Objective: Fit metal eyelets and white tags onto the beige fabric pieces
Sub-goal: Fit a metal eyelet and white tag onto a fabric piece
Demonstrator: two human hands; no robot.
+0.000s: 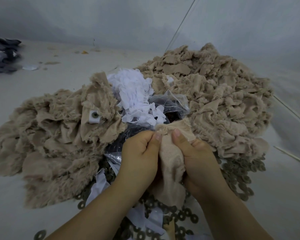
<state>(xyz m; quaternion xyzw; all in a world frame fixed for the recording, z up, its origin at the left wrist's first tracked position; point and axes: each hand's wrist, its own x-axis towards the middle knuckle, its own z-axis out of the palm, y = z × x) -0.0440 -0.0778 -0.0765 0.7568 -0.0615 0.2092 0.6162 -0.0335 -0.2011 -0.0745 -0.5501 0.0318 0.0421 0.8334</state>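
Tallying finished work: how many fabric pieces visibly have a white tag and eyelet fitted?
1: a finished piece on top of the left beige pile, left of the loose white tags. Others may be buried.

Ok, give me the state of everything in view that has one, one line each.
left hand: pinches the held fabric piece with its fingers
right hand: grips the same piece
held fabric piece: bunched between both hands, no eyelet visible
finished piece: lying on left pile, eyelet and white tag fitted
plastic bag: open, crumpled
white tags: loose heap
metal eyelets: scattered loose
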